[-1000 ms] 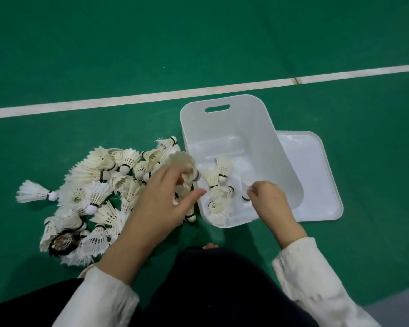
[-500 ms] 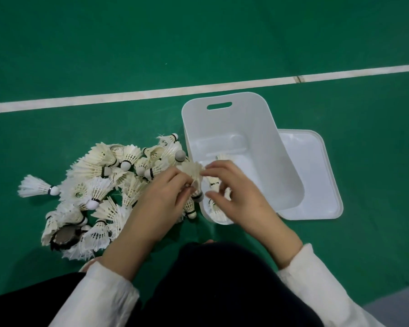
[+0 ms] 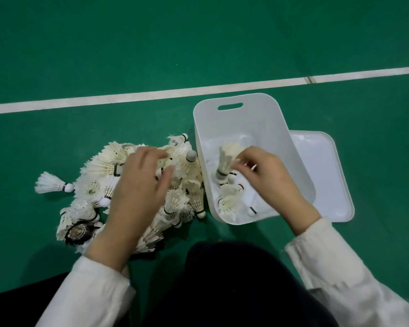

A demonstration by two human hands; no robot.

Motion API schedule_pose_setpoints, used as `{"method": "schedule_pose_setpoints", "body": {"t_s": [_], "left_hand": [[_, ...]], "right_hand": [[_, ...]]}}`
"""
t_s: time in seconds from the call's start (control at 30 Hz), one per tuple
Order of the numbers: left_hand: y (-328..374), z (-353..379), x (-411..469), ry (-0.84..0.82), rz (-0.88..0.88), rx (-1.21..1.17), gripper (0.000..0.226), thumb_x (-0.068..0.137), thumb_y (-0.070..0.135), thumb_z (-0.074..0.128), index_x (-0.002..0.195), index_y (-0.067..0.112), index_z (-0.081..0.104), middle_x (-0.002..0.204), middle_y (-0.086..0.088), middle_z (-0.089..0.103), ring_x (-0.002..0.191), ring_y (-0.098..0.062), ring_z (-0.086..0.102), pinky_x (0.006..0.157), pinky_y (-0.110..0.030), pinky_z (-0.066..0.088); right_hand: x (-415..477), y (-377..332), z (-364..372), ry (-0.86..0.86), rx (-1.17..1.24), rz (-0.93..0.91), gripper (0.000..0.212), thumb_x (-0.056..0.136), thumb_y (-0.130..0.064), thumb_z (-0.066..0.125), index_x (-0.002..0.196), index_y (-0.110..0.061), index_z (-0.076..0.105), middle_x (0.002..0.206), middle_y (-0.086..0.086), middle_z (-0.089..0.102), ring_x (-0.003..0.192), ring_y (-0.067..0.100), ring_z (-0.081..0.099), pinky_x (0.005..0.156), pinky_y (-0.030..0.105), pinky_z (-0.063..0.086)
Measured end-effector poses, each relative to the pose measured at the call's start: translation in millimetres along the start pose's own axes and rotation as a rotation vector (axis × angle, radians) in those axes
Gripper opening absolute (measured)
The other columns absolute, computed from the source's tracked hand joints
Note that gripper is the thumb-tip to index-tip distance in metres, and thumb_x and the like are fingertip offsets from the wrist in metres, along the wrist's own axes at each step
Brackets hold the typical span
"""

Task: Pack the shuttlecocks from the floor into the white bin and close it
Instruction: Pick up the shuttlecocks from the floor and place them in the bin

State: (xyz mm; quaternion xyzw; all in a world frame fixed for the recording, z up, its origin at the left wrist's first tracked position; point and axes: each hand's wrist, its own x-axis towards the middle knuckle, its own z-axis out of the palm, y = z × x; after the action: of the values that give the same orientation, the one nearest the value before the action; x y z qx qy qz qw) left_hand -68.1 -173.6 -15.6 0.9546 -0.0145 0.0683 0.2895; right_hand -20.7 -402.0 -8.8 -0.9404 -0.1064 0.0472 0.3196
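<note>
A heap of white feather shuttlecocks [image 3: 104,161] lies on the green floor left of the white bin [image 3: 246,116]. My left hand [image 3: 139,187] hovers over the heap with its fingers spread and slightly bent, fingertips touching the top shuttlecocks, holding nothing that I can see. My right hand [image 3: 269,180] is inside the bin and pinches one shuttlecock [image 3: 226,159] by its feathers, cork end down. Several shuttlecocks [image 3: 230,200] lie on the bin's bottom. The white lid [image 3: 321,175] lies flat on the floor, partly under the bin's right side.
One lone shuttlecock [image 3: 51,184] lies apart at the heap's left. A dark, worn shuttlecock [image 3: 78,232] sits at the heap's near edge. A white court line [image 3: 151,94] crosses the floor behind the bin. My dark-clothed knees [image 3: 222,279] fill the bottom.
The shuttlecock passed from my left hand to my right at the bin's rim. My right hand carried it into the bin. My left hand moved back left over the heap.
</note>
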Motion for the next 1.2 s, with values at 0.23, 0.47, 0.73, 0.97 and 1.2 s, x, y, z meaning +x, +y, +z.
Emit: {"method": "schedule_pose_setpoints", "body": {"t_s": [0.23, 0.47, 0.73, 0.97, 1.2], "left_hand": [[-72.1, 63.2, -25.3, -0.466, -0.147, 0.171, 0.048, 0.091, 0.030, 0.051, 0.134, 0.012, 0.036, 0.136, -0.008, 0.036, 0.102, -0.024, 0.055, 0.081, -0.035, 0.046], [-81.6, 78.8, -30.9, -0.583, -0.165, 0.229, 0.046, 0.090, 0.029, 0.053, 0.131, 0.016, 0.036, 0.129, -0.005, 0.041, 0.102, -0.021, 0.054, 0.072, -0.029, 0.045], [-66.9, 87.2, -32.4, -0.443, 0.094, 0.245, 0.030, 0.090, 0.027, 0.054, 0.117, 0.013, 0.052, 0.123, -0.002, 0.045, 0.083, -0.022, 0.060, 0.053, -0.033, 0.048], [-73.5, 84.3, -44.3, -0.344, -0.045, 0.108, 0.016, 0.092, 0.023, 0.050, 0.091, 0.009, 0.058, 0.089, -0.006, 0.056, 0.074, -0.028, 0.057, 0.057, -0.030, 0.032], [-87.2, 25.0, -63.6, 0.034, -0.462, 0.040, 0.025, 0.092, 0.030, 0.053, 0.076, 0.010, 0.049, 0.072, -0.001, 0.048, 0.066, -0.020, 0.044, 0.057, -0.030, 0.027]], "right_hand": [[9.8, 50.1, 52.4, -0.175, -0.184, 0.140, 0.010, 0.087, -0.016, 0.057, 0.085, -0.007, 0.062, 0.090, 0.007, 0.063, 0.082, 0.025, 0.058, 0.070, 0.031, 0.043], [22.4, 59.4, 92.7, -0.377, -0.258, 0.210, 0.014, 0.087, -0.009, 0.049, 0.085, -0.003, 0.061, 0.090, 0.013, 0.064, 0.080, 0.027, 0.059, 0.069, 0.033, 0.046], [10.0, 18.3, 62.1, -0.218, -0.073, 0.182, 0.025, 0.091, -0.016, 0.050, 0.115, -0.015, 0.058, 0.112, 0.001, 0.060, 0.090, 0.017, 0.057, 0.082, 0.029, 0.044], [-22.9, -43.5, 65.7, -0.306, 0.051, -0.079, 0.026, 0.093, -0.021, 0.050, 0.119, -0.016, 0.055, 0.112, -0.002, 0.057, 0.092, 0.014, 0.057, 0.082, 0.029, 0.045], [-10.3, -34.4, 134.3, -0.585, -0.246, -0.246, 0.037, 0.088, -0.012, 0.049, 0.125, -0.009, 0.044, 0.125, 0.010, 0.047, 0.109, 0.028, 0.052, 0.084, 0.038, 0.044]]}}
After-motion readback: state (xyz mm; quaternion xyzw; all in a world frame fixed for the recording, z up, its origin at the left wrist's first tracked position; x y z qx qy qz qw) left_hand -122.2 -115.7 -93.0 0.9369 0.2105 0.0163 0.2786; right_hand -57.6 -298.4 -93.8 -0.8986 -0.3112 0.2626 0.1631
